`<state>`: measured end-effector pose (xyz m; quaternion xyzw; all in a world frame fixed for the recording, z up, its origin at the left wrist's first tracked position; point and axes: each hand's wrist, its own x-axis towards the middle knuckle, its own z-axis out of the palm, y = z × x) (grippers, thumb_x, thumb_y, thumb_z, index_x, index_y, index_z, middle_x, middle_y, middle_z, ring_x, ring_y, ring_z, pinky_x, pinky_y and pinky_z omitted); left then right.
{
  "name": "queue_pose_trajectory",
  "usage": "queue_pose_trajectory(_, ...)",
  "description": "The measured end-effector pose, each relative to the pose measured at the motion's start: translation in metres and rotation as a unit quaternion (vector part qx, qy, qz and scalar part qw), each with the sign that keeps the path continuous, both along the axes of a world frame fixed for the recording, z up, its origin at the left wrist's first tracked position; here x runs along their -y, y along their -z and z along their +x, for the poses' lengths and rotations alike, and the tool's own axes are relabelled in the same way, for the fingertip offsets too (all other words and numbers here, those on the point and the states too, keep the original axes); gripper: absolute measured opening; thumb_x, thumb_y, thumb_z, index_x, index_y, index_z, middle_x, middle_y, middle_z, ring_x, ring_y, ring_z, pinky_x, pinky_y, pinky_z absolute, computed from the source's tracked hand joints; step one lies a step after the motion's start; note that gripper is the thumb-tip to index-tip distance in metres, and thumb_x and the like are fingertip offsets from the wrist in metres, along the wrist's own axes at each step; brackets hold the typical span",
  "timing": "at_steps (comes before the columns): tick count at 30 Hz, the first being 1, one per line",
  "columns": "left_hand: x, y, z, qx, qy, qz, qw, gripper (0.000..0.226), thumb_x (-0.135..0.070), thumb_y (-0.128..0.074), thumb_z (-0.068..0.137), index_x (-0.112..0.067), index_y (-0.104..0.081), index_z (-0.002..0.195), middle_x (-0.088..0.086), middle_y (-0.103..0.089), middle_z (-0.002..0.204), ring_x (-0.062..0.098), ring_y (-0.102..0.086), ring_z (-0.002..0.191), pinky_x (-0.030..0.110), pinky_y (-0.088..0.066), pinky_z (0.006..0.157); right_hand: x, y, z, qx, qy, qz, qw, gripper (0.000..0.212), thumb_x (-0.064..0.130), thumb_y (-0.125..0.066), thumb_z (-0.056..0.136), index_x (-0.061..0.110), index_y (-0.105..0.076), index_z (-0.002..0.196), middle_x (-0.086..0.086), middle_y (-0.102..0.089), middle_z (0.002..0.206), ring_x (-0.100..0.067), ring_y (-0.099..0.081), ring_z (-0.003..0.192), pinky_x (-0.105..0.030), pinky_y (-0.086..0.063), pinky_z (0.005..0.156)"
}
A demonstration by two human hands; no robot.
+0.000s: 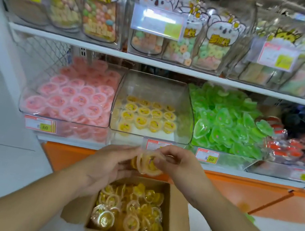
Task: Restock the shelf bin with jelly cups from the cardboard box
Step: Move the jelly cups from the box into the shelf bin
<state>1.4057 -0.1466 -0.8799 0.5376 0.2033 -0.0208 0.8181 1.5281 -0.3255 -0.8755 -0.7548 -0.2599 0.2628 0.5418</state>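
White two-tier shop shelf (155, 61) across the upper view, orange base panel (235, 189) beneath. Lower tier, left to right: clear plastic bin of pink jelly cups (70, 101), clear plastic shelf bin (156, 88) at centre, clear bin of green heart-shaped jellies (225, 122), touching side by side along their walls. Centre bin holding yellow jelly cups (148, 114) in rows over most of the floor, one lone cup at front left; bare white floor along the front edge, open height above the single layer up to the rim. Open brown cardboard box (178, 214) on the pale floor, directly below the centre bin, flaps folded outward, loosely filled with more yellow cups (129, 210). Above the box's far edge, just in front of the bin's price tag (158, 145): left hand (108, 166) with fingers partly curled under a small cluster of yellow cups (147, 164), right hand (178, 164) pinching the same cluster from above. Cup count in the cluster blurred, possibly two or three.
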Motion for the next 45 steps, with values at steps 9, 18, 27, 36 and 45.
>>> queue_pose_trajectory(9, -0.016, -0.036, 0.010, 0.003, -0.051, 0.120, 0.991, 0.024, -0.004, -0.072, 0.093, -0.009, -0.072, 0.116, 0.018, -0.078, 0.106, 0.036, -0.075, 0.102, 0.047, -0.057, 0.099, -0.023, -0.047, -0.003, 0.074, 0.013, 0.029, 0.997, 0.014, 0.021, -0.069, 0.100, 0.030, -0.080, 0.103, 0.002, -0.074, 0.087, -0.025, -0.066, 0.069, -0.050, -0.061, 0.069)
queue_pose_trajectory(18, -0.039, -0.045, 0.035, 0.010, -0.120, 0.161, 0.980, 0.017, -0.011, -0.066, 0.099, -0.012, -0.075, 0.114, 0.007, -0.080, 0.104, 0.023, -0.078, 0.098, 0.035, -0.060, 0.092, -0.050, -0.045, 0.029, 0.074, 0.040, 0.018, 0.996, 0.027, 0.017, -0.062, 0.103, 0.038, -0.077, 0.109, 0.008, -0.075, 0.098, -0.013, -0.074, 0.080, -0.031, -0.062, 0.081)
queue_pose_trajectory(27, -0.044, -0.052, 0.055, 0.020, -0.106, 0.328, 0.938, 0.015, -0.032, -0.068, 0.099, -0.035, -0.067, 0.113, -0.018, -0.079, 0.098, 0.009, -0.076, 0.093, 0.044, -0.056, 0.096, -0.068, -0.049, 0.050, 0.053, -0.026, 0.018, 0.998, 0.025, 0.020, -0.075, 0.096, 0.039, -0.078, 0.113, -0.006, -0.074, 0.101, -0.025, -0.071, 0.072, -0.048, -0.065, 0.073)
queue_pose_trajectory(36, -0.063, -0.054, 0.075, 0.011, -0.076, 0.548, 0.833, 0.035, -0.053, -0.057, 0.100, -0.047, -0.052, 0.135, -0.020, -0.071, 0.116, 0.011, -0.072, 0.102, 0.041, -0.059, 0.089, -0.099, -0.041, 0.085, 0.069, 0.013, -0.004, 0.997, 0.010, 0.022, -0.078, 0.094, 0.027, -0.085, 0.097, -0.014, -0.075, 0.085, -0.017, -0.062, 0.063, -0.034, -0.060, 0.051)
queue_pose_trajectory(45, -0.095, -0.027, 0.076, -0.003, -0.039, 0.698, 0.715, 0.044, -0.037, -0.059, 0.100, -0.027, -0.055, 0.142, -0.012, -0.042, 0.160, 0.008, -0.025, 0.155, 0.046, -0.022, 0.126, -0.119, -0.001, 0.115, 0.097, -0.021, -0.191, 0.977, 0.012, 0.019, -0.076, 0.091, 0.022, -0.086, 0.084, 0.011, -0.064, 0.056, -0.005, -0.056, 0.047, -0.026, -0.056, 0.047)
